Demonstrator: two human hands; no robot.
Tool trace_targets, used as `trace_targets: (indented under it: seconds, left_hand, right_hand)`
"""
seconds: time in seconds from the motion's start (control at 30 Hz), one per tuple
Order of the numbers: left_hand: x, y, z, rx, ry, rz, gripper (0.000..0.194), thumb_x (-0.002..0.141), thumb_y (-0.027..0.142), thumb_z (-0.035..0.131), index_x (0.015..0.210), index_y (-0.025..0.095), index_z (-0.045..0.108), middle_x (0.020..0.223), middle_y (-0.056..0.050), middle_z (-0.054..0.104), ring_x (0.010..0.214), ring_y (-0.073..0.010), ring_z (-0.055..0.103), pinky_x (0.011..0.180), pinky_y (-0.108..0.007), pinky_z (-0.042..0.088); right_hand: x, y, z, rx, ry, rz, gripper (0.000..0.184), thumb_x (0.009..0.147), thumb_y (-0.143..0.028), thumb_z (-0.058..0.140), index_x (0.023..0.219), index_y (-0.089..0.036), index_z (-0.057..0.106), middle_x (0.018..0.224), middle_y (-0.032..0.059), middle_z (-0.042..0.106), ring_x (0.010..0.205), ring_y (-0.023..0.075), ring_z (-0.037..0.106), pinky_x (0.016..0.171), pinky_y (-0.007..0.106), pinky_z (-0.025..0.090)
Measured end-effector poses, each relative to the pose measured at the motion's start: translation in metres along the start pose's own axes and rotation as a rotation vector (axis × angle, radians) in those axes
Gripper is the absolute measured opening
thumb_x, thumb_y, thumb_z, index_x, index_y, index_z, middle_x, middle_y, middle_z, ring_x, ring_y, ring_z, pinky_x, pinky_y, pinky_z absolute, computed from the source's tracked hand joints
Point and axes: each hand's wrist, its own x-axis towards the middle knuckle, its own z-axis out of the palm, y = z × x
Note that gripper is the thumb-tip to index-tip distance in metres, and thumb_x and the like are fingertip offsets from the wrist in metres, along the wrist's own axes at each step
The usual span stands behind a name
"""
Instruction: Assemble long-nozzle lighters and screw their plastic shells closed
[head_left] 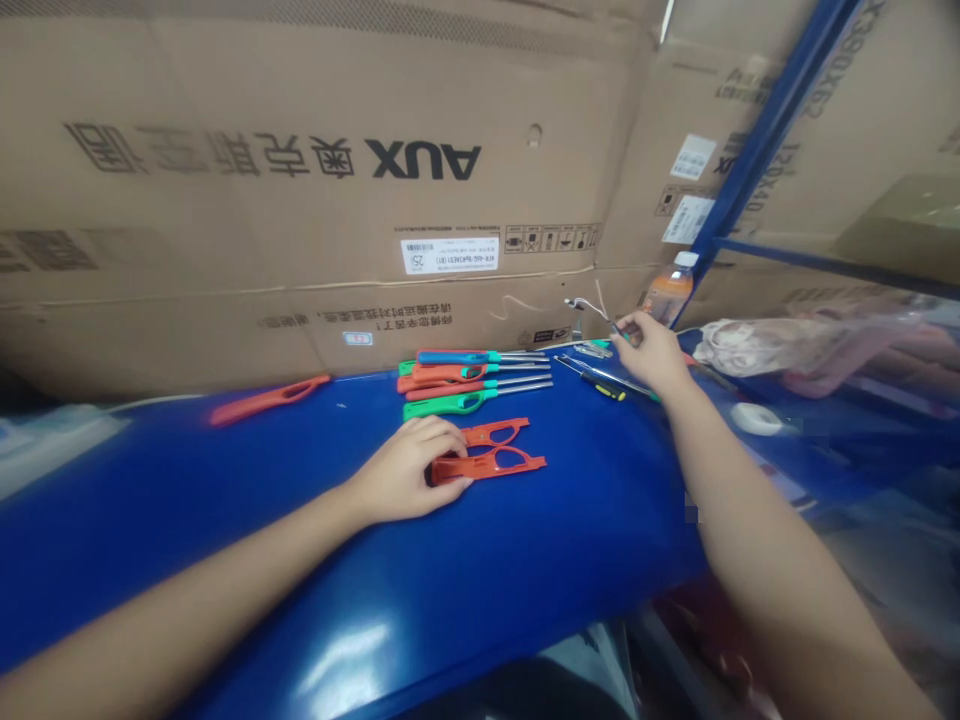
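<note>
My left hand [410, 470] is closed around the left ends of two orange-red lighter casing halves [517, 461], which lie side by side on the blue table with their looped ends pointing right. Farther right, my right hand [651, 350] is raised in a pinch on a small part with thin wires [589, 305]. The wires stick out to the left of the fingertips; the rest of the part is hidden by the fingers. Beyond my left hand lies a pile of long-necked lighters [450, 404] in green, red and blue, their metal tubes pointing right.
A single red lighter casing [270, 400] lies at the back left. Near my right hand are a yellow-and-black screwdriver [604, 387] and small metal pieces [592, 349]. An orange drink bottle [670, 290] stands behind. Cardboard boxes [300, 230] wall the back; plastic bags [757, 345] lie right.
</note>
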Motion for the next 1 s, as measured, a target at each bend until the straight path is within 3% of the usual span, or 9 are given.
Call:
trace_targets:
  seconds: [0.07, 0.13, 0.3, 0.43, 0.53, 0.63, 0.77, 1.0]
  left_hand:
    - [-0.001, -0.001, -0.002, 0.013, -0.003, -0.002, 0.017, 0.087, 0.032, 0.066, 0.101, 0.023, 0.065, 0.11, -0.004, 0.07, 0.105, -0.0225, 0.064, 0.096, -0.038, 0.046]
    - [-0.003, -0.002, -0.007, 0.049, -0.026, 0.004, 0.017, 0.088, 0.033, 0.064, 0.102, 0.023, 0.065, 0.108, -0.004, 0.071, 0.102, -0.0221, 0.065, 0.094, -0.038, 0.047]
    - [-0.006, -0.005, -0.017, 0.133, -0.017, -0.03, 0.018, 0.084, 0.035, 0.066, 0.096, 0.021, 0.065, 0.102, -0.004, 0.072, 0.097, -0.0239, 0.066, 0.091, -0.04, 0.048]
    - [-0.001, -0.002, -0.008, 0.045, 0.187, -0.143, 0.027, 0.087, 0.036, 0.067, 0.11, 0.022, 0.064, 0.114, -0.007, 0.071, 0.107, -0.0258, 0.065, 0.095, -0.042, 0.051]
    - [0.003, 0.003, 0.004, -0.032, 0.339, -0.232, 0.033, 0.091, 0.041, 0.066, 0.118, 0.022, 0.06, 0.119, -0.008, 0.069, 0.111, -0.0249, 0.065, 0.096, -0.042, 0.053]
    - [0.004, 0.007, 0.011, -0.046, 0.337, -0.213, 0.035, 0.088, 0.043, 0.072, 0.115, 0.023, 0.062, 0.115, -0.007, 0.072, 0.108, -0.0248, 0.066, 0.094, -0.042, 0.054]
    - [0.001, 0.008, 0.01, -0.008, 0.282, -0.131, 0.025, 0.09, 0.04, 0.071, 0.107, 0.022, 0.066, 0.109, -0.006, 0.074, 0.102, -0.0236, 0.068, 0.091, -0.042, 0.053]
    - [0.002, 0.006, 0.01, 0.061, 0.247, -0.099, 0.012, 0.093, 0.034, 0.068, 0.096, 0.023, 0.069, 0.095, -0.003, 0.075, 0.092, -0.0211, 0.067, 0.085, -0.037, 0.049]
  right_hand:
    - [-0.004, -0.016, -0.001, 0.125, 0.043, -0.116, 0.014, 0.08, -0.029, 0.062, 0.09, -0.021, 0.063, 0.087, 0.0071, 0.07, 0.082, 0.0237, 0.062, 0.08, 0.037, 0.049]
    - [-0.011, -0.032, 0.001, 0.249, 0.005, -0.163, 0.014, 0.082, -0.033, 0.061, 0.09, -0.022, 0.063, 0.085, 0.0056, 0.069, 0.08, 0.0224, 0.061, 0.079, 0.036, 0.049]
    - [-0.037, -0.069, 0.01, 0.542, -0.25, -0.227, 0.02, 0.087, -0.042, 0.057, 0.091, -0.022, 0.057, 0.085, 0.0029, 0.064, 0.076, 0.0188, 0.059, 0.073, 0.033, 0.049]
    - [-0.065, -0.093, 0.012, 0.52, -0.375, -0.296, 0.017, 0.092, -0.039, 0.054, 0.088, -0.022, 0.055, 0.083, 0.0018, 0.062, 0.076, 0.0174, 0.057, 0.073, 0.031, 0.047]
    - [-0.081, -0.104, 0.009, 0.392, -0.433, -0.469, 0.018, 0.096, -0.035, 0.051, 0.085, -0.022, 0.055, 0.083, 0.003, 0.062, 0.075, 0.0175, 0.057, 0.071, 0.03, 0.045]
    - [-0.087, -0.107, 0.008, 0.308, -0.444, -0.595, 0.018, 0.097, -0.031, 0.049, 0.085, -0.021, 0.056, 0.085, 0.0049, 0.064, 0.076, 0.0181, 0.057, 0.07, 0.031, 0.045]
    - [-0.088, -0.105, 0.009, 0.294, -0.509, -0.631, 0.02, 0.099, -0.035, 0.051, 0.089, -0.021, 0.06, 0.088, 0.0057, 0.067, 0.079, 0.0193, 0.061, 0.072, 0.032, 0.047]
    - [-0.091, -0.108, 0.008, 0.346, -0.614, -0.671, 0.027, 0.103, -0.039, 0.045, 0.114, -0.023, 0.064, 0.117, 0.0078, 0.072, 0.106, 0.0225, 0.067, 0.091, 0.037, 0.051]
